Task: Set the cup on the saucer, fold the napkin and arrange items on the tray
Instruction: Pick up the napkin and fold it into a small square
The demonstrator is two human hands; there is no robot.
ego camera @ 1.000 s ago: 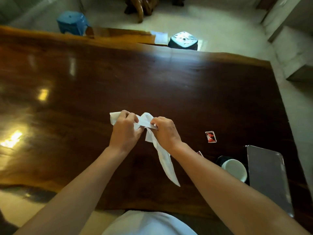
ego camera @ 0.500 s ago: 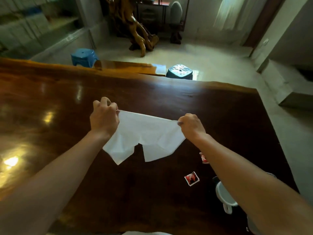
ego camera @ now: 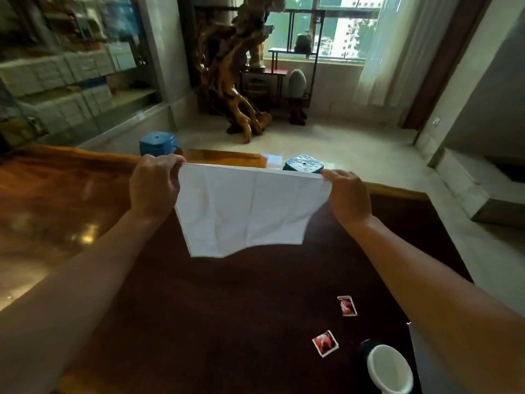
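Note:
A white napkin [ego camera: 247, 211] hangs spread out in the air above the dark wooden table [ego camera: 227, 308]. My left hand [ego camera: 154, 189] pinches its top left corner and my right hand [ego camera: 348, 197] pinches its top right corner, so the top edge is stretched tight. At the bottom right a white cup [ego camera: 389, 371] stands on a dark saucer [ego camera: 365, 346]. Only a grey strip of the tray [ego camera: 420, 354] shows beside the cup, mostly hidden by my right forearm.
Two small red and white packets [ego camera: 325, 343] [ego camera: 347, 306] lie on the table left of the cup. Beyond the far table edge stand two blue stools [ego camera: 157, 143] [ego camera: 304, 163], a carved root sculpture [ego camera: 233, 81] and a dark shelf stand by the window.
My hands have pulled apart and risen, opening the bunched napkin into a flat hanging sheet. The view has tilted up, so the cup and packets sit lower in the frame.

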